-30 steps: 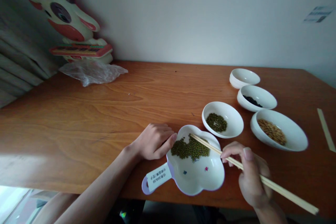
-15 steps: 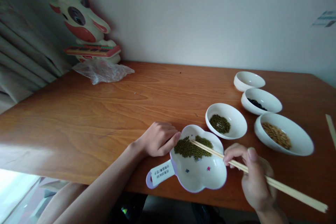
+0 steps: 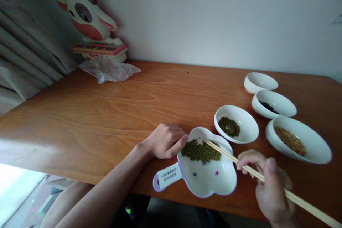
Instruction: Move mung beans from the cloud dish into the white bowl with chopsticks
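Observation:
A white flower-shaped dish with a lilac rim and a labelled handle lies near the table's front edge, with green mung beans in its far part. My left hand is closed at the dish's left rim, thumb against the edge and the other fingers curled out of sight. Held in my right hand is a pair of wooden chopsticks, whose tips touch the far side of the bean pile. Just beyond the dish stands a white bowl with more mung beans.
On the right stand a bowl of tan beans or nuts, a bowl of black beans and an empty-looking bowl. A cow-shaped toy keyboard and a clear plastic bag sit at the back left, near a curtain.
The chopstick tips have shifted toward the far edge of the pile, and the mung beans in the dish have spread together. The whole view has swung slightly left.

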Demonstrator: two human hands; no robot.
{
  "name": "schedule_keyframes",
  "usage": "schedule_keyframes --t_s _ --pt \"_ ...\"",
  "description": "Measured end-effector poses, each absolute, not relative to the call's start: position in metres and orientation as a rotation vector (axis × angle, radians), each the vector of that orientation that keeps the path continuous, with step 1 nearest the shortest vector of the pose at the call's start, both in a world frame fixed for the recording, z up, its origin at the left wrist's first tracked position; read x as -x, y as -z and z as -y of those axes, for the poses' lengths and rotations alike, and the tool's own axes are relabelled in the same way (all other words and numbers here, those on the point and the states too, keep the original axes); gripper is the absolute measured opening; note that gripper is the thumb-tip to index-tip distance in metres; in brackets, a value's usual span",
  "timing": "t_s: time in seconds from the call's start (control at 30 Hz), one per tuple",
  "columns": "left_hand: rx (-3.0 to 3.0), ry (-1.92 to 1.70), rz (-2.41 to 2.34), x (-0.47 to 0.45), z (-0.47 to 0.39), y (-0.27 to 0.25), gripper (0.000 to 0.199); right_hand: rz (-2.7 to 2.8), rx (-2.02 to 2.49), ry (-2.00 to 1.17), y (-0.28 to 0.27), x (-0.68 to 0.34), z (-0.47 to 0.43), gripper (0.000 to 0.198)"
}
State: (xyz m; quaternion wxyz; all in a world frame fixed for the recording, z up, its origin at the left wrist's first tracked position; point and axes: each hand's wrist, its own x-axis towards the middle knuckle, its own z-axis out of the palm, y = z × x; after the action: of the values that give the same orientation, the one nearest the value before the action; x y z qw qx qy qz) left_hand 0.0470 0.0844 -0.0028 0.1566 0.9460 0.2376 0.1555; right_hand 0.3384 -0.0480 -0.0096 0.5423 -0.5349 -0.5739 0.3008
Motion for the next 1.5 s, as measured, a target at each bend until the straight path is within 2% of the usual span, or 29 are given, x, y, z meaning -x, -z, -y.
schedule_keyframes --t_s 0.3,0.7,1.23,1.5 --pt "-2.696 -0.444 -0.682 -0.047 -0.084 0.001 0.039 1.438 1.202 -0.779 0.003 -0.322 0.038 0.055" --pt "-2.694 -0.463 -0.686 -0.048 -0.084 0.002 0.038 1.313 1.236 -0.85 -0.009 -0.33 0.034 0.08" --pt "-2.721 -0.484 -0.654 -0.048 -0.085 0.001 0.039 1.439 1.214 -0.834 0.001 -0.328 0.041 0.072" --pt "-2.693 -0.489 -0.675 -0.048 -0.084 0.002 0.04 1.478 1.228 -0.808 0.002 -0.327 0.039 0.075"
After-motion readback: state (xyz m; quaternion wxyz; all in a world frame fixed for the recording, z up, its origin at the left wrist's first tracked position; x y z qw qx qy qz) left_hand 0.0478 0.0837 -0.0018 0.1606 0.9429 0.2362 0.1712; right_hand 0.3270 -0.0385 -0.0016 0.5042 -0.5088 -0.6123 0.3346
